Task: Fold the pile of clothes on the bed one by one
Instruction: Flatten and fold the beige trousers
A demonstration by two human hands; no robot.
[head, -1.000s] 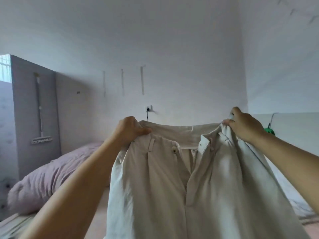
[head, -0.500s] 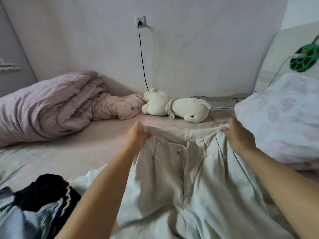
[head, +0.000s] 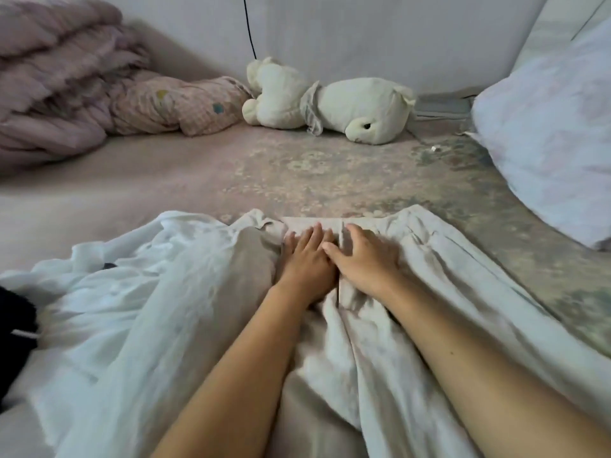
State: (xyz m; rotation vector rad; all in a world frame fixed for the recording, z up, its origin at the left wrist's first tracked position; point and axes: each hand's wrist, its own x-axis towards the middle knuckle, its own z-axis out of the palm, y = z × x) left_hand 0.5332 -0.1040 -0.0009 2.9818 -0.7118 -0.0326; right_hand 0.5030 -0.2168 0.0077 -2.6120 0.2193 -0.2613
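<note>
Cream trousers lie spread on the bed, waistband away from me. My left hand and my right hand rest side by side, palms down, on the fly just below the waistband, fingers fairly straight. A thin white garment lies crumpled to the left, partly over the trousers' left side. A dark garment shows at the left edge.
A folded pink quilt and a small patterned pillow sit at the back left. A white plush toy lies against the wall. A pale pillow fills the right side. A black cable hangs down the wall.
The trousers, held up by the waistband before, have come down flat onto the bed. Both hands let go of the waistband corners and moved together to the middle, pressing the cloth.
</note>
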